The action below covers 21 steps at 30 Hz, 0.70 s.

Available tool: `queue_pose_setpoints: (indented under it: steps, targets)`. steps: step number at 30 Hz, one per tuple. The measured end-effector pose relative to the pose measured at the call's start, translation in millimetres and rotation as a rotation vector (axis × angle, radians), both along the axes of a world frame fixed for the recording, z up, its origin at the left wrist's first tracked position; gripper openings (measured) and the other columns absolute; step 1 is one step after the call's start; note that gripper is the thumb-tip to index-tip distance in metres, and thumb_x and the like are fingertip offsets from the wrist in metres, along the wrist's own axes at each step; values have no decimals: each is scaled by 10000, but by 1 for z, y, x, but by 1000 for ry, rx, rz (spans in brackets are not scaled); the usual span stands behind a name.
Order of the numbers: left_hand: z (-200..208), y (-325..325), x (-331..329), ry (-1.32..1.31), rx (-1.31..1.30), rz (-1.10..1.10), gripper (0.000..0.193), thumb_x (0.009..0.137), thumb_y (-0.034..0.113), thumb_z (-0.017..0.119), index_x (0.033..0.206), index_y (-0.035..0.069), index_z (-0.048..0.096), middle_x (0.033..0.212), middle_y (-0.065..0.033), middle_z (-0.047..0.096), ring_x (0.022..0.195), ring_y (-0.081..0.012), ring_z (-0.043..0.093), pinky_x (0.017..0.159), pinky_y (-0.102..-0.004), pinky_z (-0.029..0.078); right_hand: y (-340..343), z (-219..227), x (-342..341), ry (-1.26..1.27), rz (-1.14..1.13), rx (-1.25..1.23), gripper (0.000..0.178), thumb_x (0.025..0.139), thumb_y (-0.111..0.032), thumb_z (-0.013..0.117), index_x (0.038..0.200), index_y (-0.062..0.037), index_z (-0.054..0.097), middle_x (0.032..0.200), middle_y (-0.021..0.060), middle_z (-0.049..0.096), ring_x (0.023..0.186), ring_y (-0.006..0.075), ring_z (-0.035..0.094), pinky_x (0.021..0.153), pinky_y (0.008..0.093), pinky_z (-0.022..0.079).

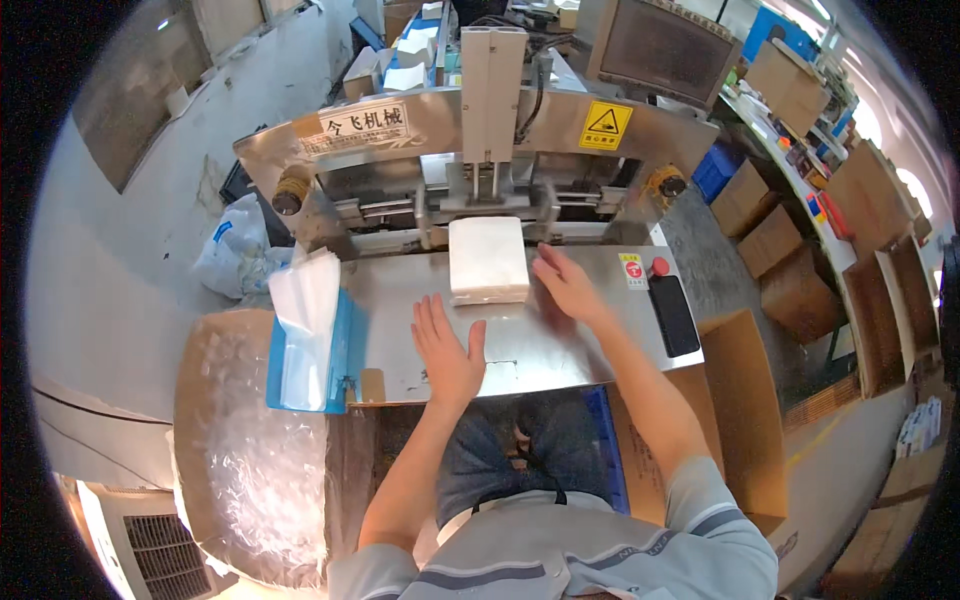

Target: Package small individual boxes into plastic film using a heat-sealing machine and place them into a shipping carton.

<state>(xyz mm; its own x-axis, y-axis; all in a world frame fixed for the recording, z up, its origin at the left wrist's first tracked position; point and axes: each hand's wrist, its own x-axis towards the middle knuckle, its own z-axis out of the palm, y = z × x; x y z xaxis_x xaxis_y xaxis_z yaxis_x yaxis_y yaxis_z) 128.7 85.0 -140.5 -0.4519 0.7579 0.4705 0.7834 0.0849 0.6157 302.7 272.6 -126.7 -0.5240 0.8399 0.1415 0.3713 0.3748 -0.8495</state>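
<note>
A square white stack, which looks like folded paper napkins, sits on the metal worktop at the mouth of the machine. Beside its front left corner is my left hand, palm down over the worktop, fingers stretched out and thumb apart, holding nothing. My right hand is just off the right side of the stack, fingers extended toward it; it looks open and slightly blurred. Clear plastic bags lie in a blue holder at the worktop's left edge.
Behind the stack stands the metal machine with a vertical column and side rods. A red button and a black phone are at the right edge. A carton of crumpled clear plastic stands left, an open cardboard box right.
</note>
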Motion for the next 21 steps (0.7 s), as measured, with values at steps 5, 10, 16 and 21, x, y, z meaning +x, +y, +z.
queue_pose_setpoints:
  steps: [5,10,16,21]
  targets:
    - [14,19,-12,-201,56,-22,720,1001,348,587,1477,-114,307,1509,-333,368,1428,-487,323,1195,-517,238,-25,22,-4,-17,-41,-34,714,1009,-495,507,1463,52,439,1349,299,588,1262,400,580,1076,417,430]
    - [27,69,-34,-579,100,-21,725,1023,439,545,1461,-117,388,1471,-325,457,1394,-384,442,1164,-409,314,-12,10,-25,-11,-68,-83,791,986,-559,516,1453,76,441,1380,302,566,1282,399,563,1091,418,416]
    - [43,75,-34,-696,-23,-166,662,1028,467,536,1353,-108,528,1295,-263,630,1233,-344,598,1033,-364,450,-16,14,-45,117,28,-218,796,988,-576,524,1474,49,439,1491,231,493,1393,334,462,1150,383,343]
    - [43,48,-38,-1169,-113,-317,626,1053,501,441,1417,-5,498,1313,-197,631,1236,-272,603,964,-379,509,-38,39,-15,519,76,-357,587,1066,-425,472,1509,-42,444,1488,90,513,1357,195,469,1144,322,331]
